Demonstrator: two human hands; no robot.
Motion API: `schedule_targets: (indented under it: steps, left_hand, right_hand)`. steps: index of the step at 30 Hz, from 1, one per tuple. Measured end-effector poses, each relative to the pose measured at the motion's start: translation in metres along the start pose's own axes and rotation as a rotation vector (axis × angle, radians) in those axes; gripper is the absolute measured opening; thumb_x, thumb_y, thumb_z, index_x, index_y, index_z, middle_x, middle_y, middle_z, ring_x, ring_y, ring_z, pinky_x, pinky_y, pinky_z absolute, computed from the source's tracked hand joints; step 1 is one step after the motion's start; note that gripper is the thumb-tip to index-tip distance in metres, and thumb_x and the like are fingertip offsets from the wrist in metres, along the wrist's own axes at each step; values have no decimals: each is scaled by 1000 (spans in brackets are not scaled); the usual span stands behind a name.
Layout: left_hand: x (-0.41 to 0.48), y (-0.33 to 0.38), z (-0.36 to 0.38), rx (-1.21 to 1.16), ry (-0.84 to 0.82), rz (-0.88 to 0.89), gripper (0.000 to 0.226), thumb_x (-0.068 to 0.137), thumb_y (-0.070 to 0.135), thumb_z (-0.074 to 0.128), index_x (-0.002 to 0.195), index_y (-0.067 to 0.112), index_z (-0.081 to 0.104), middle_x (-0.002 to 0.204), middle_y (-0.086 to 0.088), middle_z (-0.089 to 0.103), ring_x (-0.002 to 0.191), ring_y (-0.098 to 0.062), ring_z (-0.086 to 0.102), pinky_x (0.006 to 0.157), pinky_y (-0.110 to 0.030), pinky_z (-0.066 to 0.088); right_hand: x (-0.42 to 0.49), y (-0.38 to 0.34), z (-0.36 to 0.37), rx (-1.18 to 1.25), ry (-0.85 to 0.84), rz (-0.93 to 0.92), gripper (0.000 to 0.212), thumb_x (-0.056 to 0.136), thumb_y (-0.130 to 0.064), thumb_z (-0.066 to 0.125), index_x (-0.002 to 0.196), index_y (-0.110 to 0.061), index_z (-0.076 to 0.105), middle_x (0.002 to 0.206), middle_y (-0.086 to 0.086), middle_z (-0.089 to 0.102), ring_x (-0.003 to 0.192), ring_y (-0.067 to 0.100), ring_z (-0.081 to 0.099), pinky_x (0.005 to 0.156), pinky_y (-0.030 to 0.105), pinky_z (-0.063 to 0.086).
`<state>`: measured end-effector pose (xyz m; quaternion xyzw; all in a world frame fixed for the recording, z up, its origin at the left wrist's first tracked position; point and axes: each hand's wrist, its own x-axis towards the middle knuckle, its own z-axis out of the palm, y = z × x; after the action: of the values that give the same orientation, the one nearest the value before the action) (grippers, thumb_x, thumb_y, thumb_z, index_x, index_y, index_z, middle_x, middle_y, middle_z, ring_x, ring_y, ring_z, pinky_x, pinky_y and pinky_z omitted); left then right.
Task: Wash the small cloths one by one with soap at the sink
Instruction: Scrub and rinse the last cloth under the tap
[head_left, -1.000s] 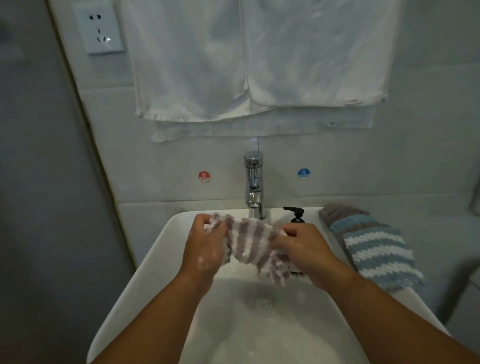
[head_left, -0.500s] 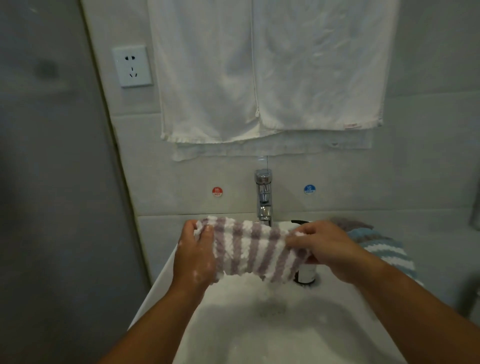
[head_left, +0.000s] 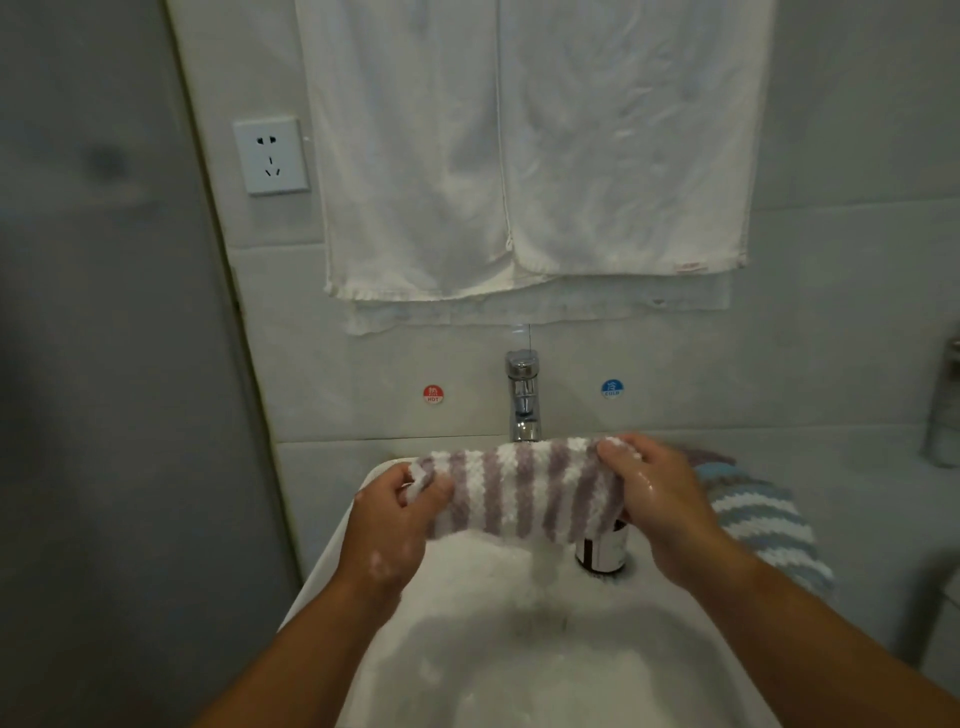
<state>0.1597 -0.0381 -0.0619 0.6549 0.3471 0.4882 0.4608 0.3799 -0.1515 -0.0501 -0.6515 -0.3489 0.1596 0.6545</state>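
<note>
A small cloth with purple and white stripes (head_left: 524, 491) is stretched flat above the white sink (head_left: 332, 566), just below the chrome tap (head_left: 523, 397). My left hand (head_left: 397, 525) pinches its left corner and my right hand (head_left: 657, 504) grips its right edge. Both hands carry soap foam. The basin below holds foamy water. A soap bottle (head_left: 602, 553) stands on the rim behind the cloth, its top hidden. Blue and white striped cloths (head_left: 763, 525) lie stacked on the counter at the right.
White towels (head_left: 524, 156) hang on the wall above the tap. A wall socket (head_left: 271, 156) sits at the upper left. Red hot and blue cold stickers flank the tap. A metal object shows at the right edge (head_left: 948, 405).
The cloth went from bunched between my hands to spread out flat and raised toward the tap. My hands have moved apart, and the view has tilted up.
</note>
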Motion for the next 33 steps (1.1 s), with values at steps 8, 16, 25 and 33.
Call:
schedule_targets:
  steps: [8,16,25,33]
  left_hand:
    - [-3,12,18,-98,83,-124,24,104,40,50,109,24,67,104,0,74,95,-20,70,82,-40,60]
    - [-4,14,7,15,111,22,1,95,22,69,95,22,70,89,0,75,83,-17,71,58,-23,55]
    - [3,24,-9,-202,-98,-107,15,89,7,72,102,12,76,96,-7,79,90,-25,76,76,-38,60]
    - [10,30,-18,-339,-174,-213,18,92,-1,62,105,3,74,100,-14,76,88,-27,72,77,-39,55]
  right_hand:
    - [-15,-5,19,-272,262,-333,21,104,-31,51,90,-17,57,75,-9,60,70,-1,53,58,8,37]
    - [-10,-3,-3,-322,198,-487,15,95,-30,68,82,-25,64,69,-15,62,67,-4,60,59,6,41]
    - [8,-9,-31,7,-123,-218,7,92,-10,72,89,-13,77,79,5,77,71,15,71,64,28,57]
    - [15,-7,-46,168,-256,-126,12,94,-9,65,95,-3,76,84,9,76,77,17,70,68,26,55]
